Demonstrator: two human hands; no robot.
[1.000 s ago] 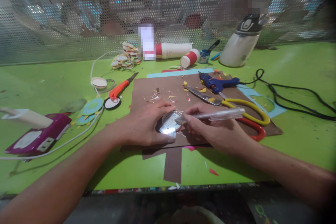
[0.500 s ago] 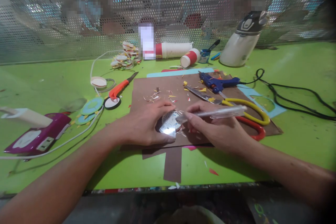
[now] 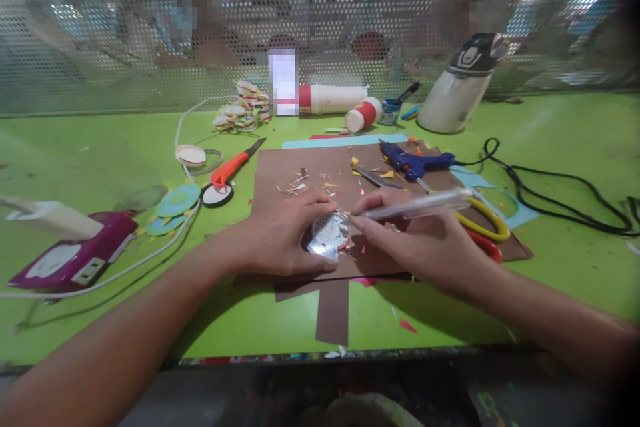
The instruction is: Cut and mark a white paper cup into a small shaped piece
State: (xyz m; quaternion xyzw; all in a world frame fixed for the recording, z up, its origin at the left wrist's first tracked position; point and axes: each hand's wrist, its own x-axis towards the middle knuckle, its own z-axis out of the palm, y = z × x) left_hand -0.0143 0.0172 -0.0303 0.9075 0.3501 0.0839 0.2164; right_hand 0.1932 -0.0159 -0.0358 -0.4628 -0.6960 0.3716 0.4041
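My left hand (image 3: 273, 233) curves around a small round disc (image 3: 343, 229), thumb and fingers on either side. On the disc lies a shiny, clear plastic piece (image 3: 323, 243), pressed under the same hand; its full shape is hidden. In my right hand (image 3: 410, 233) is a clear-barrelled pen (image 3: 425, 205), pinched between thumb and fingers. Its tip is close to the disc's upper right edge; whether it touches I cannot tell. Both hands are over a brown board (image 3: 280, 170) strewn with paper scraps. Scissors (image 3: 483, 219) with yellow and red handles lie partly behind my right hand.
A blue glue gun (image 3: 417, 160) with a black cord lies at the board's upper right. Left are an orange-handled knife (image 3: 230, 170) and a purple power strip (image 3: 80, 250). Paper cups (image 3: 335, 99), a paint jar (image 3: 390, 111) and a white bottle (image 3: 453, 97) stand or lie behind.
My right hand and the pen have shifted up a little, covering more of the scissors. My left hand keeps its hold. The whole view has moved slightly.
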